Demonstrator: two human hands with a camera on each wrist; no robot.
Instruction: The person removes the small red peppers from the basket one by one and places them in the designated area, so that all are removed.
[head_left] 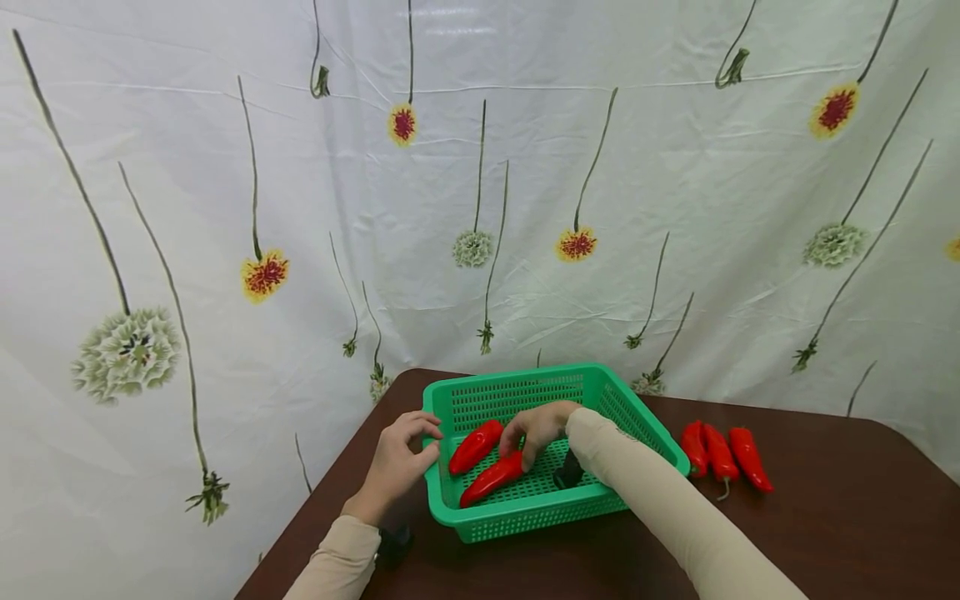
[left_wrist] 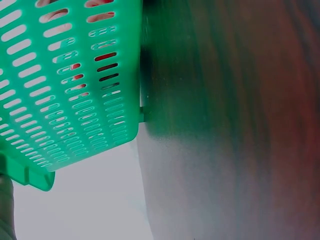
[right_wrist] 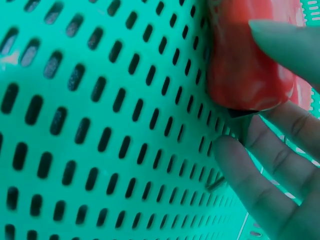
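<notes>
Inside the green basket (head_left: 517,508) lie two red peppers, one (head_left: 477,447) behind the other (head_left: 492,479). My right hand (head_left: 540,429) reaches in from the right and grips the stem end of the front pepper. In the right wrist view, the thumb lies against a red pepper (right_wrist: 245,65) while the other fingers of the hand (right_wrist: 280,175) curve below it, around its green stem. My left hand (head_left: 397,458) is at the basket's left rim, fingers loosely bent. The left wrist view has the basket's slotted wall (left_wrist: 75,90), with bits of red through it.
Three more red peppers (head_left: 720,454) lie on the dark brown table (head_left: 840,500), just right of the basket. Behind the table hangs a white cloth (head_left: 540,317) with a flower print.
</notes>
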